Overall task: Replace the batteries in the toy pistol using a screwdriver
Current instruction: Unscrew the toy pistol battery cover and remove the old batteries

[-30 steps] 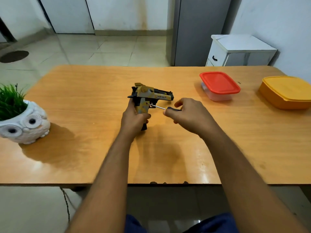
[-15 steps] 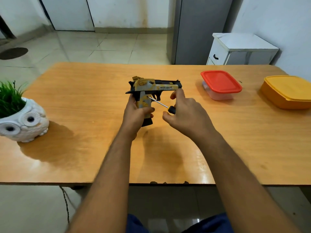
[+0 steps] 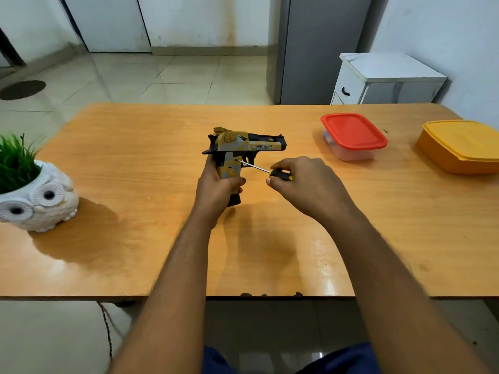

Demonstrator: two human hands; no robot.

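Note:
The toy pistol [image 3: 240, 147], tan and black, stands upright over the middle of the wooden table [image 3: 135, 163], barrel pointing right. My left hand [image 3: 216, 190] is wrapped around its grip from behind and below. My right hand [image 3: 307, 184] pinches the black-and-yellow handle of a small screwdriver [image 3: 266, 171]. The thin metal shaft runs up and left, and its tip touches a dark screw hole on the side of the grip. No batteries are in sight.
A clear box with a red lid [image 3: 353, 134] and an orange lidded box [image 3: 461, 145] sit at the right. A white owl planter with green grass [image 3: 35, 195] stands at the left edge. A white cabinet [image 3: 383, 79] is behind the table.
The pistol has turned so its side faces me with the barrel level. My right hand regripped the screwdriver and set its tip into the screw hole on the grip.

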